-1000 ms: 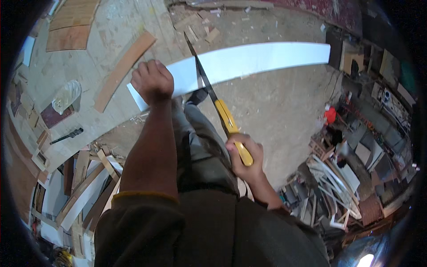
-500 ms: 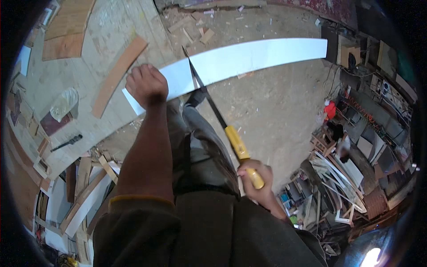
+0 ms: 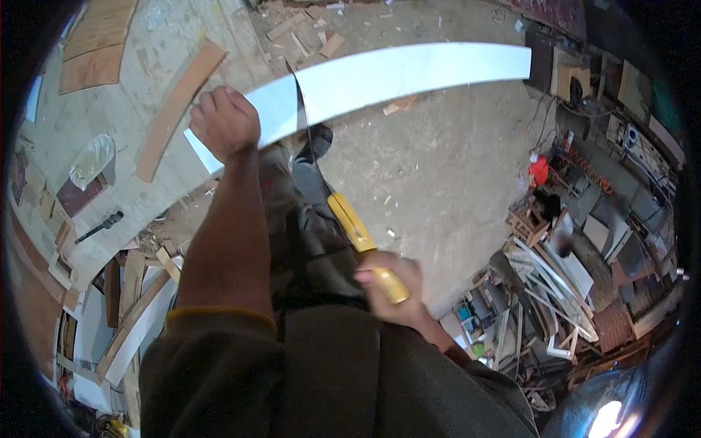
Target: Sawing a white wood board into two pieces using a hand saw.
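A long white board (image 3: 416,73) runs from the bench edge out over the floor to the right, and looks curved in this view. My left hand (image 3: 225,124) is closed at the board's left end and bears on it; the fingertips are hidden. My right hand (image 3: 398,292) is wrapped round the yellow handle of a handsaw (image 3: 350,220), close to my body. The saw's dark, narrow blade slants up and left across the board, just right of my left hand. My leg and dark shoe (image 3: 319,139) are under the board beside the blade.
A plywood bench (image 3: 157,80) at the left carries a brown wood strip (image 3: 179,113), a clear plastic bag (image 3: 93,160) and a dark tool (image 3: 100,226). Offcuts (image 3: 332,45) lie on the floor. Wood scraps (image 3: 548,285) are heaped at the right, more timber (image 3: 139,314) at lower left.
My right hand and the saw handle have shifted left, and the blade now stands a little differently across the board. The whole view has shifted slightly. Both grips are unchanged.
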Action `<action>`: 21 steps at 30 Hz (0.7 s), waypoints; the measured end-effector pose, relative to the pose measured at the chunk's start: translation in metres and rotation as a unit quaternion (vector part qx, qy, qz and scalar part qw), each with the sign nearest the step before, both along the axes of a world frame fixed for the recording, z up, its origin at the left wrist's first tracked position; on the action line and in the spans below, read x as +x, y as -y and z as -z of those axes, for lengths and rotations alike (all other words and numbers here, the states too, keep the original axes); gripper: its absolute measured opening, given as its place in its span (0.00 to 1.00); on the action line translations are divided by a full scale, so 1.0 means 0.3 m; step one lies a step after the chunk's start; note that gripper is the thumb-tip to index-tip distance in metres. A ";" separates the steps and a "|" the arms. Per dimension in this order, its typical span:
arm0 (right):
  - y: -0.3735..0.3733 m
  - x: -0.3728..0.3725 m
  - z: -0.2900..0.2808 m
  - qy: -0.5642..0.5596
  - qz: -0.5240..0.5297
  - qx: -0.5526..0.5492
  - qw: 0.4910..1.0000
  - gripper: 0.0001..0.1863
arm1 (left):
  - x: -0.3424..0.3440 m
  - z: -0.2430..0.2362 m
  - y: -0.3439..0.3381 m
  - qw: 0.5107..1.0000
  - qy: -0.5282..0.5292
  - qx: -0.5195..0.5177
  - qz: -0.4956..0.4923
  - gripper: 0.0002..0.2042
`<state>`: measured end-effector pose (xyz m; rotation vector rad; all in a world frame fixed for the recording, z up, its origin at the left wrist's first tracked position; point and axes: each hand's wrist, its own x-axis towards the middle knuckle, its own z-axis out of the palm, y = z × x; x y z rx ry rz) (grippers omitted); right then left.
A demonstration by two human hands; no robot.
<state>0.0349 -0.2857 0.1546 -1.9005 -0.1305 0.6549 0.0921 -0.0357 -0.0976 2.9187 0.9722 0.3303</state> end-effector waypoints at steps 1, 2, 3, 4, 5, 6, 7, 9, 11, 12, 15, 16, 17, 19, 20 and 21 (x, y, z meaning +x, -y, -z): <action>-0.013 -0.039 -0.013 -0.021 -0.013 -0.048 0.999 0.07 | 0.004 0.014 -0.012 1.000 0.011 -0.008 0.005 0.07; 0.009 -0.047 0.006 -0.019 -0.009 -0.047 0.999 0.07 | -0.002 0.018 -0.017 1.000 0.013 -0.006 0.009 0.07; 0.047 -0.052 0.038 0.015 0.028 -0.031 0.999 0.07 | -0.012 0.021 -0.019 1.000 0.010 -0.008 0.005 0.08; 0.062 -0.042 0.056 0.049 0.067 -0.017 0.996 0.07 | -0.020 0.023 -0.019 1.000 0.006 -0.012 0.003 0.09; 0.066 -0.021 0.047 0.038 0.046 -0.025 0.998 0.07 | -0.032 0.026 -0.015 1.000 0.008 -0.011 0.008 0.09; 0.065 -0.033 0.045 0.039 0.050 -0.024 0.998 0.07 | -0.047 0.031 -0.010 1.000 0.007 -0.007 0.006 0.09; 0.070 -0.034 0.046 0.037 0.047 -0.023 0.998 0.06 | -0.039 0.026 -0.010 1.000 0.010 0.000 0.000 0.10; 0.082 -0.041 0.060 0.052 0.054 -0.026 0.997 0.07 | -0.014 0.019 -0.003 1.000 0.003 -0.012 -0.002 0.10; 0.089 -0.053 0.070 0.066 0.054 -0.018 0.996 0.07 | -0.015 0.015 0.000 0.999 -0.015 -0.034 -0.003 0.11; 0.091 -0.059 0.075 0.079 0.055 -0.012 0.995 0.08 | -0.019 0.013 0.000 0.999 -0.014 -0.031 -0.004 0.11; 0.055 -0.121 0.082 0.077 0.037 0.003 0.996 0.10 | -0.015 0.019 -0.003 1.000 -0.007 -0.021 -0.006 0.11; 0.040 -0.141 0.081 0.081 0.042 0.005 0.996 0.10 | -0.016 0.022 -0.003 1.000 -0.003 -0.022 -0.005 0.11; 0.024 -0.160 0.079 0.024 0.048 0.020 0.998 0.11 | -0.016 0.024 -0.003 1.000 0.001 -0.022 -0.004 0.11; 0.023 -0.168 0.079 -0.028 0.062 0.039 0.997 0.11 | -0.019 0.023 -0.003 1.000 0.000 -0.017 -0.002 0.11; 0.030 -0.163 0.077 -0.025 0.043 0.029 0.998 0.12 | -0.018 0.022 -0.003 1.000 -0.005 -0.013 -0.005 0.11; 0.037 -0.155 0.074 -0.021 0.025 0.019 0.999 0.13 | -0.014 0.019 -0.002 1.000 -0.003 -0.012 -0.005 0.11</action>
